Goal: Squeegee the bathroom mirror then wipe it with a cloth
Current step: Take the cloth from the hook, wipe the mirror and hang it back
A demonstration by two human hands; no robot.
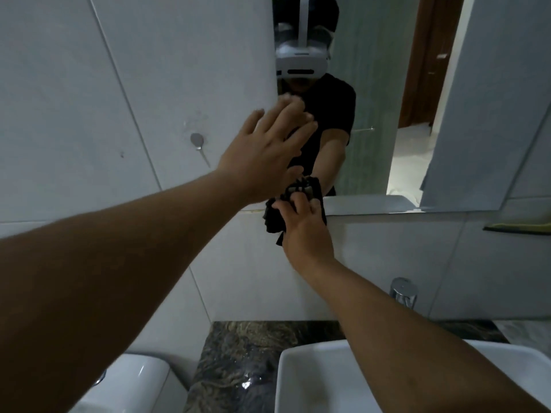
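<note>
The bathroom mirror [381,114] hangs on the white tiled wall ahead. My right hand [304,225] presses a black cloth [275,217] against the mirror's lower left corner, the cloth bunched under my fingers and hanging over the bottom edge. My left hand [265,153] is flat and open, fingers spread, resting on the mirror's left edge just above the cloth. No squeegee is in view. The mirror reflects a person in a black shirt with a white headset.
A white basin [328,380] sits below on a dark marbled counter [238,368], with a chrome tap [402,292] behind it. A white toilet cistern [131,386] stands lower left. A metal wall hook [198,143] is left of the mirror. A shelf edge [518,228] shows right.
</note>
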